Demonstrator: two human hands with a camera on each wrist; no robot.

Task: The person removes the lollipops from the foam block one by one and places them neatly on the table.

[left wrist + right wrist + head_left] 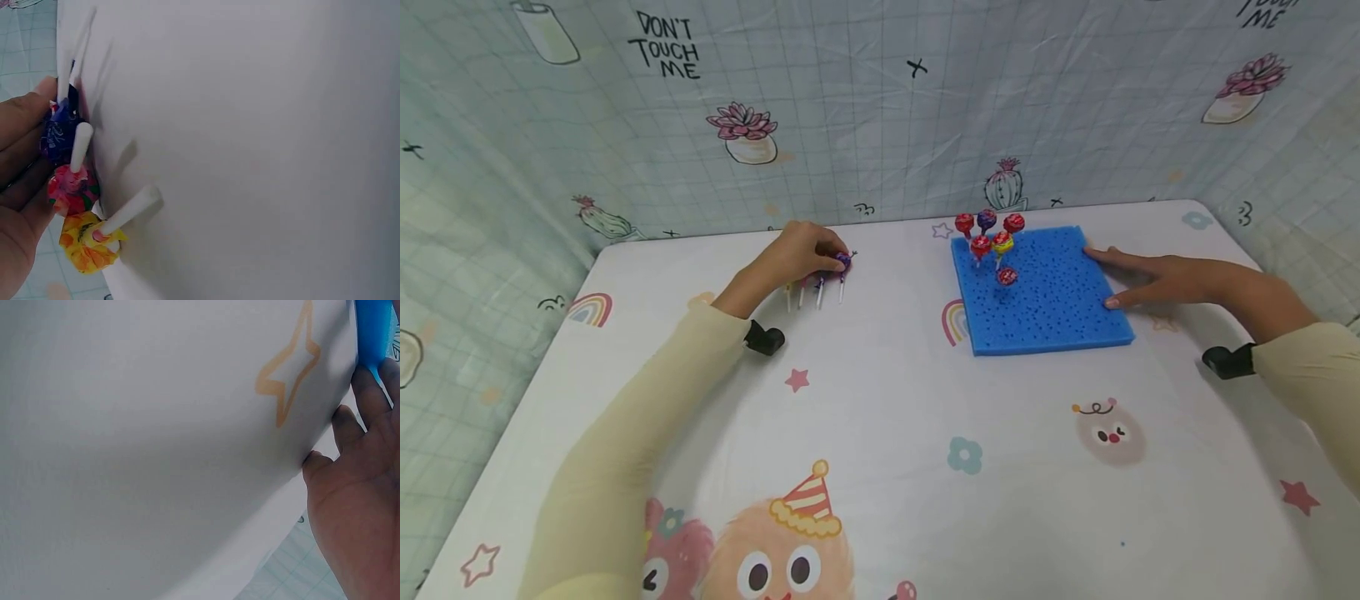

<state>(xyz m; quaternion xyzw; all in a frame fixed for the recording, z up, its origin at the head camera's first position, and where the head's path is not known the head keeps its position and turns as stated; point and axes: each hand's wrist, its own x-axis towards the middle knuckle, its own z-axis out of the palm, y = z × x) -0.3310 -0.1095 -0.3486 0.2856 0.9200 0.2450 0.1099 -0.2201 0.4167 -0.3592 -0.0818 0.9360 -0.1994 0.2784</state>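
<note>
- At the far left, a pale yellow sleeve reaches across the white bench, with a black wrist device at its cuff.
- The left hand is bent over a small row of loose lollipops near the back edge of the bench, its fingers curled and the thumb close to them; it pinches the purple lollipop at the right end of the row by its wrapped head.
- Beside it in the row lie a yellow lollipop, a pink lollipop and a dark blue one, partly hidden by the hand; their white sticks point toward the near side of the bench.
- Well to the right of the row, a blue foam board lies flat on the bench, its top dotted with small holes.
- Six lollipops stand on their sticks in the board's far left part: mostly red-wrapped, plus a purple one at the back and a red-and-yellow one in front of it.
- The right hand touches the board's right edge with its fingers extended and thumb spread apart from them; it is relaxed, resting there without gripping.
- At the far right, a second black wrist device sits below that hand, at the cuff of the right sleeve.
</note>
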